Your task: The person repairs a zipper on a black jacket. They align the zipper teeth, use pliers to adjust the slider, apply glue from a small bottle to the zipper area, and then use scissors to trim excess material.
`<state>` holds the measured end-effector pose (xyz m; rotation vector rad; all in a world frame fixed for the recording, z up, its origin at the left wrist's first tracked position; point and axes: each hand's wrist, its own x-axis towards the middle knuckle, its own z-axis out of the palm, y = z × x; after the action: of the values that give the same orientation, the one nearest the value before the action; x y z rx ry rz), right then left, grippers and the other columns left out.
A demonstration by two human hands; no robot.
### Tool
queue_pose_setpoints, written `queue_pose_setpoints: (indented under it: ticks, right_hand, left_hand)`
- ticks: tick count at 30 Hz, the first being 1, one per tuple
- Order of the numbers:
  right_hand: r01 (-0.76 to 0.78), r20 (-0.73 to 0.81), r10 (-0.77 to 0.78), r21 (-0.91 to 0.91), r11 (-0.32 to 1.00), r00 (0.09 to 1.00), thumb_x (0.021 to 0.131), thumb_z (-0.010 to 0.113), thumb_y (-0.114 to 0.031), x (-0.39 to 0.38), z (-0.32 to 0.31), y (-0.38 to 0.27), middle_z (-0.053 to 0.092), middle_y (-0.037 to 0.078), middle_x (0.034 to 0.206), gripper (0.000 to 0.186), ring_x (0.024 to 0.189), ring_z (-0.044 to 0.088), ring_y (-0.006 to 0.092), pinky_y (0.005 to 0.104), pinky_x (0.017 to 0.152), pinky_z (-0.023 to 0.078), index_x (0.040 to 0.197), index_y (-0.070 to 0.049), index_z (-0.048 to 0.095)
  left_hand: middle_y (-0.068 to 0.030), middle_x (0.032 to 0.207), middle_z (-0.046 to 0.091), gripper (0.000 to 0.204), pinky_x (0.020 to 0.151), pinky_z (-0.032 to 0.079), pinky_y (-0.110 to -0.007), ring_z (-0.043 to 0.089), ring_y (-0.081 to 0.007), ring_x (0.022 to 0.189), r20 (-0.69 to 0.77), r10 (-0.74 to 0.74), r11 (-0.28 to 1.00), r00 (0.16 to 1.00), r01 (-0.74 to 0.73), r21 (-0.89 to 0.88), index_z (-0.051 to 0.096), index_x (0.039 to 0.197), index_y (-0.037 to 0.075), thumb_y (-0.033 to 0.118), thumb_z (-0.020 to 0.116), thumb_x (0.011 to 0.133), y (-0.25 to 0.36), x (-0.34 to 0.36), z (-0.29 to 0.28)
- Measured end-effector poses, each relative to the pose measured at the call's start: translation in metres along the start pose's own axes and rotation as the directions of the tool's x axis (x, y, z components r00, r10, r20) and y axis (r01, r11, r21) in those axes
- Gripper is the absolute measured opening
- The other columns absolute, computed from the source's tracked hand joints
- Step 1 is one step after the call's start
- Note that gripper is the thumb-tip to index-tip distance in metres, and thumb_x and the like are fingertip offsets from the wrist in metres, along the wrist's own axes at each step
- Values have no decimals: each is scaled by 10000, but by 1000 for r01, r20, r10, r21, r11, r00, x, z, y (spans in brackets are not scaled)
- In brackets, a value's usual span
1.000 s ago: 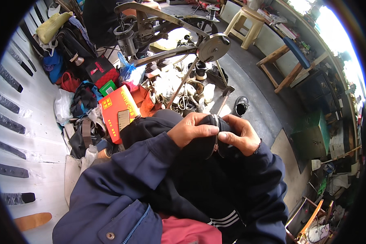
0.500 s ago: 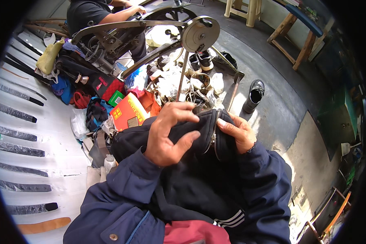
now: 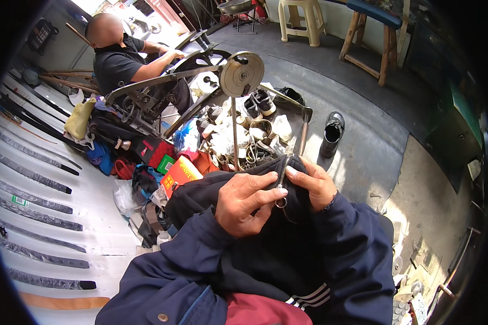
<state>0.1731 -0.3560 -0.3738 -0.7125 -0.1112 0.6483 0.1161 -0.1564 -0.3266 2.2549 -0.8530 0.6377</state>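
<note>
A black fabric piece [image 3: 211,181] lies across my lap, a metal zipper [image 3: 282,176] running along its raised end. I cannot tell whether it is a bag or a garment. My left hand [image 3: 249,201] has closed on the zipper's left side, its fingertips against the teeth. Just below those fingertips hangs the round zipper pull [image 3: 281,203]. From the other side, my right hand [image 3: 313,184] grips the fabric, thumb on top beside the teeth and the other fingers mostly hidden beneath.
Ahead stands a hand-cranked machine with a metal wheel [image 3: 242,75]; a person in black [image 3: 116,67] sits behind it. Shoes and scraps pile up [image 3: 222,130] below. A single black shoe [image 3: 332,134] is to the right. Wrapped strips [image 3: 38,203] line a white surface at left.
My left hand, open above the fabric before, has come down and closed on the zipper. My right hand keeps its hold. The view has tilted up, showing more of the other person.
</note>
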Motion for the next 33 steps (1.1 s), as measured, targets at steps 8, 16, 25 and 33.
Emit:
queue_pose_setpoints:
  ticks: [8, 16, 25, 33]
  right_hand:
    - [56, 0, -57, -36, 998, 998, 1021, 676, -99, -8, -10, 6, 706, 70, 1211, 356, 1086, 670, 147, 299, 956, 539, 1346, 20, 590]
    - [88, 101, -61, -290, 953, 993, 995, 746, -161, -10, 0, -3, 680, 18, 1171, 374, 1078, 631, 91, 279, 952, 518, 1313, -25, 604]
    - [-101, 191, 176, -347, 933, 966, 1020, 731, -272, -15, 12, -2, 734, 65, 975, 323, 920, 683, 139, 297, 866, 538, 1178, 2, 666]
    - [73, -150, -105, -201, 977, 983, 1065, 646, -238, 3, -11, 4, 727, 31, 1131, 348, 1005, 642, 92, 257, 923, 501, 1296, 22, 675]
  left_hand:
    - [-119, 1041, 769, 263, 752, 557, -370, 730, -292, 859, -2, 18, 997, 1000, -18, -77, 778, 1004, 91, 21, 862, 766, 6, 8, 3]
    - [-133, 1056, 730, 123, 887, 550, -373, 691, -303, 1020, -27, -226, 940, 974, 211, -269, 678, 956, 7, -63, 733, 870, -10, 36, 8]
    - [-96, 1004, 747, 36, 804, 573, -268, 721, -142, 900, 87, -585, 460, 806, 419, -783, 587, 1088, 58, 93, 587, 1090, -47, 43, 36]
    - [-52, 1087, 723, 91, 870, 543, -257, 673, -110, 996, 223, -624, 271, 749, 475, -837, 628, 1082, 49, 139, 617, 1087, -51, 25, 35]
